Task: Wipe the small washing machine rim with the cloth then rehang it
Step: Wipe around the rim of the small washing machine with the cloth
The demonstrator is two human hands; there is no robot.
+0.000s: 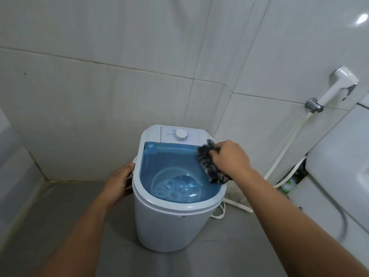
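A small white washing machine point(169, 222) stands on the grey floor in the tiled corner, with a see-through blue lid point(169, 162) and a white dial point(181, 135) at its back. My right hand point(229, 158) grips a dark patterned cloth point(209, 166) and presses it onto the right side of the machine's rim point(179, 204). My left hand point(119, 180) rests flat against the machine's left side, by its side handle, fingers spread around the body.
A white toilet point(335, 176) stands close on the right. A white spray nozzle point(339, 84) hangs on the wall above it, its hose point(283, 150) running down to the floor. A white cord point(221, 212) lies behind the machine. Tiled walls close in behind and left.
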